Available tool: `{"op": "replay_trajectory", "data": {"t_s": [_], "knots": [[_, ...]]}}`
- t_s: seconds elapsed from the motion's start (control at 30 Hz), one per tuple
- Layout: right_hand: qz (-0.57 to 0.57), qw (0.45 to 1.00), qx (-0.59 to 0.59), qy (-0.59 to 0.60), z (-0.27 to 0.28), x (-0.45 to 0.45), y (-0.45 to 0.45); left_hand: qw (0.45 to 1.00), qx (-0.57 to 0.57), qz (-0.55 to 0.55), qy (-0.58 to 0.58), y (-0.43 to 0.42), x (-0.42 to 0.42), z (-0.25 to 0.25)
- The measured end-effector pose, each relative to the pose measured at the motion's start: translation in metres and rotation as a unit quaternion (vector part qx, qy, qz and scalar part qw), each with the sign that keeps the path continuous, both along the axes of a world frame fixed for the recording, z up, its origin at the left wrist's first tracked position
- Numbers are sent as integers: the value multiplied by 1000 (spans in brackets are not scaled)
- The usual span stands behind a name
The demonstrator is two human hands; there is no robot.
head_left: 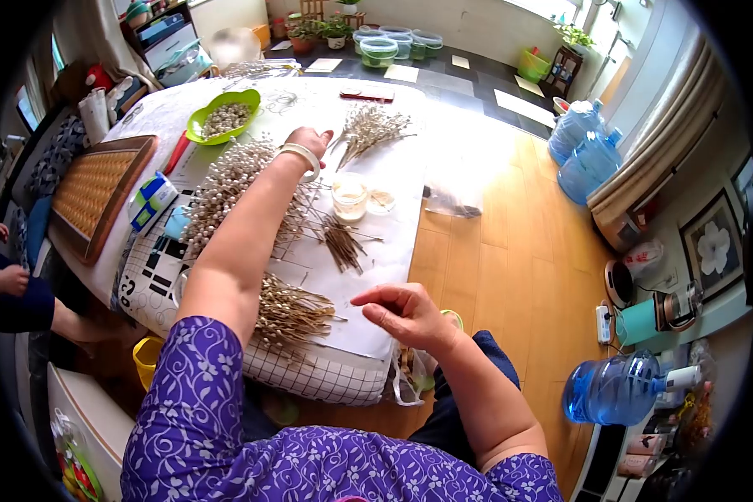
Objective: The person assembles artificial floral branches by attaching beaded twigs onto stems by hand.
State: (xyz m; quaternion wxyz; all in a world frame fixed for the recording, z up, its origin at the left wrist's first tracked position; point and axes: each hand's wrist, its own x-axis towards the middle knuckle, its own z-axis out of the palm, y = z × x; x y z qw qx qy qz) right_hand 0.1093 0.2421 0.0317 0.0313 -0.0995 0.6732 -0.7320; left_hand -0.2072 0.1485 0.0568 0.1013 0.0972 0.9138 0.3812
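My left hand (309, 144), with a white bangle (301, 154) at its wrist, reaches over the table beside a small spread of pale-tipped stems (371, 127). Its fingers are curled, and what they hold, if anything, is hidden. Under that forearm lies a large heap of stems with whitish bead-like heads (226, 188). My right hand (406, 314) hovers at the table's near right edge, thumb and forefinger apart, nothing visible between them. Close by lie a bundle of tan stems (289, 309) and some dark brown sticks (341, 244). A jar of cream-coloured stuff (349, 201) stands near its lid (381, 201).
A green bowl of whitish beads (247, 102) sits at the back left, near a blue-green packet (152, 201) and a woven mat (100, 197). Another person's hand (10, 280) shows far left. Water jugs (611, 389) stand right. A plastic bag (410, 381) hangs at the near corner.
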Motion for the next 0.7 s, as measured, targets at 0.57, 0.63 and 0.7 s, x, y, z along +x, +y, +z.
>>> {"op": "replay_trajectory", "data": {"t_s": [0.57,0.63,0.7], "knots": [[-82,978,192,4,-46,-27,-15,953,290,-91,3,-145,165,-5],[-89,975,202,22,-56,-28,-25,943,322,-84,-9,-152,188,-10],[-94,963,252,1,-54,-27,-31,932,351,-81,-42,-149,200,-17]]}}
